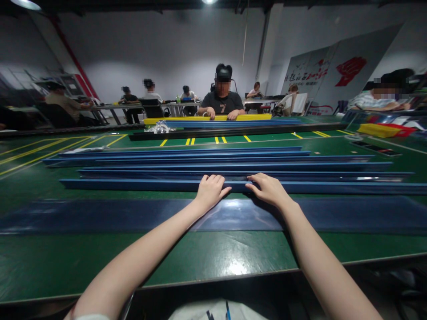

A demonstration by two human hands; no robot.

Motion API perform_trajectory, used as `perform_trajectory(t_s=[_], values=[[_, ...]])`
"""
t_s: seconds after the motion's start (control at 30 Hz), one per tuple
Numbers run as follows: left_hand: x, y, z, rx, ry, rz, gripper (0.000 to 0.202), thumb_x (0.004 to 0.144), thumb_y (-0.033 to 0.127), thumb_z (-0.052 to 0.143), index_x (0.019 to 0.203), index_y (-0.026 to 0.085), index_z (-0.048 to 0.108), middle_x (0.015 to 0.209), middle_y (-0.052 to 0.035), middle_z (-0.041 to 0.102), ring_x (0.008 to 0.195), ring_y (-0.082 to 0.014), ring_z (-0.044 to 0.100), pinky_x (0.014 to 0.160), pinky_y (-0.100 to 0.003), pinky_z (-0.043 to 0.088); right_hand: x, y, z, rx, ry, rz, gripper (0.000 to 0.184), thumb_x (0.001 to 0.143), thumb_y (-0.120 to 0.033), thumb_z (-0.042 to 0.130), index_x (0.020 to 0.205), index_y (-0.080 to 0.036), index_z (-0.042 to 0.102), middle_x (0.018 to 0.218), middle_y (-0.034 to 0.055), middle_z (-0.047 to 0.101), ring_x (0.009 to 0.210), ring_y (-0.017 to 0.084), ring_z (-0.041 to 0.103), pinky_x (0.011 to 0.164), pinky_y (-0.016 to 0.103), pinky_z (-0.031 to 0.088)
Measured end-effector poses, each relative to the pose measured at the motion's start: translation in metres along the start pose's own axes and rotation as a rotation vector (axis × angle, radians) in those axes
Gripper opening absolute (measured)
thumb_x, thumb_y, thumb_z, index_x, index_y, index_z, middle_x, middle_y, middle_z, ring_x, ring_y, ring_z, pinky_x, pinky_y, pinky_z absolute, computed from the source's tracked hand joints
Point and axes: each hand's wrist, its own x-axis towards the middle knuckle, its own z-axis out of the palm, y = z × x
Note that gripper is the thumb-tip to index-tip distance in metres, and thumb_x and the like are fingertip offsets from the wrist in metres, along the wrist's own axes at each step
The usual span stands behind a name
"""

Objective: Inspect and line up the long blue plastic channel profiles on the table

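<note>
My left hand and my right hand rest side by side on the nearest long blue strip, fingers curled over its far edge and gripping it. The strip runs left to right across the green table. A flat, glossy dark-blue sheet lies just in front of it, under my wrists. Several more long blue strips lie stacked in rows behind.
Across the table a person in a dark shirt handles a yellow strip on more blue strips. Clear plastic wrap lies at the left. Red and yellow items sit at far right. Other people sit at tables behind.
</note>
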Motion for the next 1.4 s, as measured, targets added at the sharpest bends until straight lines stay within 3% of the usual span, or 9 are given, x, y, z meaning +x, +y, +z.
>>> perform_trajectory(t_s=[0.4,0.83,1.4], values=[[0.0003,0.0009,-0.0006,0.022,0.004,-0.026,0.034,0.086,0.048,0.044,0.091,0.015,0.051,0.085,-0.0073,0.063,0.082,-0.0212,0.057,0.071,-0.032,0.032,-0.0009,-0.0034,-0.0013,0.022,0.017,-0.015,0.026,0.086,-0.033,0.043,0.100,-0.018,0.060,0.102,0.0094,0.064,0.093,0.019,0.058,0.077,0.028,0.041],[0.0005,0.0000,-0.0011,0.038,0.015,-0.031,0.032,0.085,0.049,0.045,0.088,0.017,0.050,0.086,-0.0064,0.063,0.084,-0.0208,0.055,0.071,-0.032,0.032,0.0012,-0.0064,-0.0031,-0.016,0.046,-0.030,0.015,0.084,-0.028,0.046,0.085,-0.019,0.057,0.085,0.0066,0.062,0.078,0.018,0.055,0.064,0.025,0.036],[0.0006,0.0008,-0.0007,0.049,0.009,-0.049,0.034,0.085,0.050,0.045,0.088,0.017,0.050,0.086,-0.0058,0.063,0.085,-0.0207,0.055,0.071,-0.031,0.033,0.0019,-0.0066,-0.0026,-0.048,0.053,-0.035,0.016,0.084,-0.029,0.045,0.080,-0.018,0.056,0.080,0.0062,0.060,0.075,0.017,0.052,0.063,0.025,0.032]])
